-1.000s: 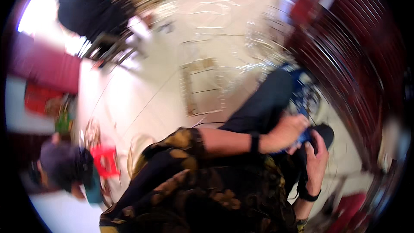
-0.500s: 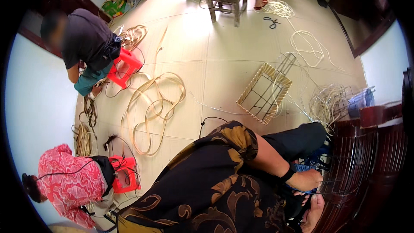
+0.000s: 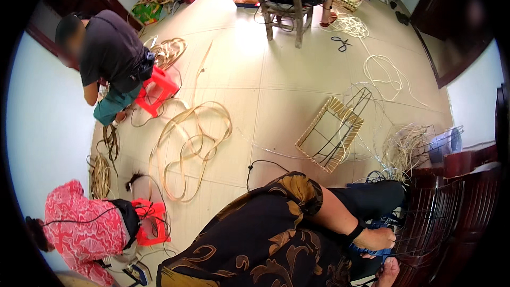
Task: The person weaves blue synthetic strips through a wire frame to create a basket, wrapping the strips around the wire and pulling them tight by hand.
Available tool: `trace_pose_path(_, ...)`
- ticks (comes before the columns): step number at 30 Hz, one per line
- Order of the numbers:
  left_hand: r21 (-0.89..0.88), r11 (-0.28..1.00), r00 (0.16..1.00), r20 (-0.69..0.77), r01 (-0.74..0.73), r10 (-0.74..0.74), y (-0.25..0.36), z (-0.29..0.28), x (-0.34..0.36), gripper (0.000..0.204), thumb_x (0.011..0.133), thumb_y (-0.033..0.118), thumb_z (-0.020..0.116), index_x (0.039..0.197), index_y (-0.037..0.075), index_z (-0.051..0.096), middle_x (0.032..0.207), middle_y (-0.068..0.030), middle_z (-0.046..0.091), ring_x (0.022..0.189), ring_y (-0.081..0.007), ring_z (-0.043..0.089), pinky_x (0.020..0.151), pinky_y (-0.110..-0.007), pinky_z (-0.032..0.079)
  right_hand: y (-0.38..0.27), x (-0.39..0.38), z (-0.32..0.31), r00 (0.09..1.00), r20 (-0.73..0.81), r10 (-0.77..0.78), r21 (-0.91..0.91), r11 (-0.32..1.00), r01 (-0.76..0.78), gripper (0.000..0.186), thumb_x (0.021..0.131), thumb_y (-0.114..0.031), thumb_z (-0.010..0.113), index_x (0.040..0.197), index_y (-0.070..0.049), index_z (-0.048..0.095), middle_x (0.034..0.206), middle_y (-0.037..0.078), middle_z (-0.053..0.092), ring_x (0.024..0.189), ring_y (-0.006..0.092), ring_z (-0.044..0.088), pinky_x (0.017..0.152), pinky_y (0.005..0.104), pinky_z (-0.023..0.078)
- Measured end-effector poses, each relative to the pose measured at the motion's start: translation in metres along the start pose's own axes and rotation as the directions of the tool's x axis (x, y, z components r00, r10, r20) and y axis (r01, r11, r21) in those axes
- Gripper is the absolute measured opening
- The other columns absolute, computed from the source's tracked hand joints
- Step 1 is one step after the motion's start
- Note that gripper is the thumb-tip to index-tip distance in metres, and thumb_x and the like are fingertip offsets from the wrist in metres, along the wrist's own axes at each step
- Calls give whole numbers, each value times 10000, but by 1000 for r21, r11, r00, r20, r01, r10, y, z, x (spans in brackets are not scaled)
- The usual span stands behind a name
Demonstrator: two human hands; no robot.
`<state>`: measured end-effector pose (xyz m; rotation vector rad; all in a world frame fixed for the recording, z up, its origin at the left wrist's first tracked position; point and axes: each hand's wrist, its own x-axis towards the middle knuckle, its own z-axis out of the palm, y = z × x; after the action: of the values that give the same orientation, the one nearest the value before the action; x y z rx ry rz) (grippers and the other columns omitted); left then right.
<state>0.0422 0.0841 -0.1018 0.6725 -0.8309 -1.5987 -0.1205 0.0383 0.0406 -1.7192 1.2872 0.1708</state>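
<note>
My left hand, with a black band on its wrist, is closed at the near edge of a dark wire frame at the lower right. Just below it, my right hand is closed, its fingers curled close to the frame. What the right hand pinches is too small to make out. Something blue shows between and under the hands. Black cloth with brown and gold leaf patterns covers my body beside them.
Dark slatted wooden furniture stands behind the frame. A partly wrapped wire basket, tangled strands and a grey bucket lie beyond. Flat tan strips coil on the floor. Two people sit by red stools, another on a wooden chair.
The view has shifted, so the room sits lower in the picture. My right hand's fingers look more curled. Both hands stay close together at the wire frame.
</note>
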Motion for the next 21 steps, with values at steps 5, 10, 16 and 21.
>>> trace_pose_path(5, -211, 931, 954, 102, 296, -280, 22, 9, -8, 206, 984, 198, 396, 917, 38, 508, 537, -146, 546, 337, -232, 509, 297, -348, 410, 80, 32, 6, 701, -57, -711, 32, 700, 713, 150, 987, -156, 524, 947, -34, 602, 845, 18, 576, 743, 79, 528, 627, 231, 419)
trace_pose_path(10, -130, 936, 935, 187, 328, -302, 16, 18, 8, 233, 983, 218, 393, 898, 44, 522, 559, -148, 556, 340, -200, 507, 303, -335, 418, 59, -9, 26, 972, -215, 92, 573, 818, 49, 202, 961, -191, 585, 1090, -39, 610, 885, -8, 603, 728, 81, 535, 611, 222, 424)
trace_pose_path(16, -12, 944, 922, 222, 329, -318, 17, 25, 8, 283, 1018, 273, 382, 997, 25, 517, 615, -111, 549, 376, -178, 516, 322, -314, 405, 74, -6, 34, 919, -376, 118, 569, 812, 128, 165, 900, -200, 661, 814, -61, 637, 521, -64, 446, 403, 32, 346, 364, 224, 239)
trace_pose_path(21, -60, 927, 908, 232, 371, -349, 28, 31, -3, 356, 1042, 276, 337, 1231, 3, 465, 656, -109, 554, 401, -162, 513, 389, -281, 432, 47, -14, 41, 850, -499, 168, 528, 837, 145, 109, 852, -101, 680, 801, -4, 674, 597, -55, 512, 486, 27, 383, 431, 213, 260)
